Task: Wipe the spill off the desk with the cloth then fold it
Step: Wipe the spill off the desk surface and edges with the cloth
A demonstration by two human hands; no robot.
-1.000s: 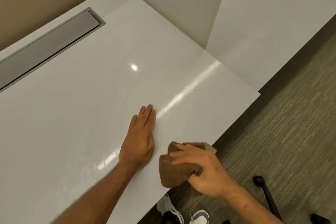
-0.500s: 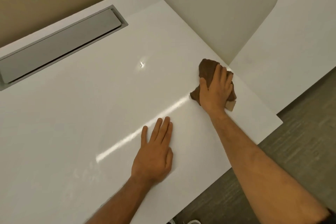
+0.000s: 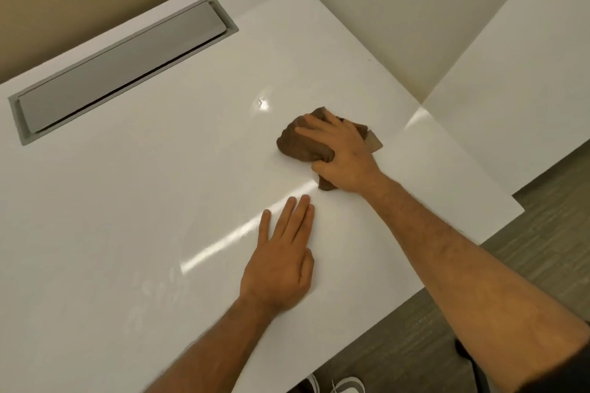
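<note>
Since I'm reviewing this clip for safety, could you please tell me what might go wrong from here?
The cloth is bunched under the right hand, so it may smear rather than lift the wet spot just beyond it. The left hand presses flat on the glossy desk and could slip.

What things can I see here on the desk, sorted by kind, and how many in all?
Hands: 2, left hand flat on the desk, right hand pressing on the cloth
Brown cloth: 1
Grey cable hatch: 1
Total: 4
</note>
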